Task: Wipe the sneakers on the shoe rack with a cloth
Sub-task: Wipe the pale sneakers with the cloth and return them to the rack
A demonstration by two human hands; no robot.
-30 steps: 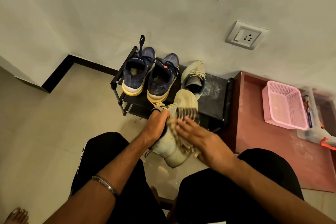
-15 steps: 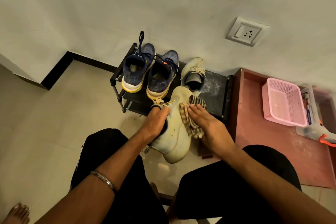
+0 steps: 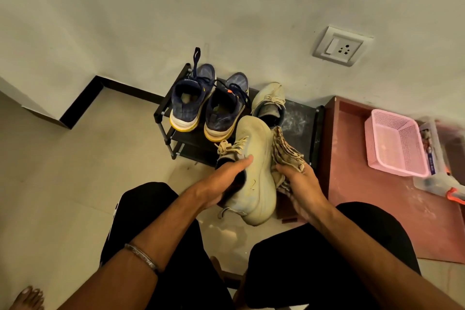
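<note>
Four sneakers are in view. Two navy sneakers with white and yellow soles, the left one (image 3: 188, 106) and the right one (image 3: 225, 113), stand side by side on the top shelf of the black shoe rack (image 3: 299, 121), heels toward the camera. A third, a beige sneaker (image 3: 268, 103), sits just to their right on the same shelf against the wall. The fourth, its beige mate (image 3: 254, 171), is off the rack, held in the air in front of it above the floor, toe pointing away.

The left hand (image 3: 224, 184) grips this held sneaker at its opening, fingers inside the collar and thumb laid along the side. The right hand (image 3: 299, 186) clutches one striped beige cloth (image 3: 285, 156) and presses it against the sneaker's right side.

On the reddish tabletop (image 3: 377, 209) at right stand one pink plastic basket (image 3: 397, 143) and, just beyond it, one clear container (image 3: 432, 148) whose label is too blurred to read. One wall socket (image 3: 339, 45) is set in the wall above. A metal bracelet (image 3: 142, 257) on the left wrist carries engraving that cannot be read. A small mark on the held sneaker's side is illegible.
</note>
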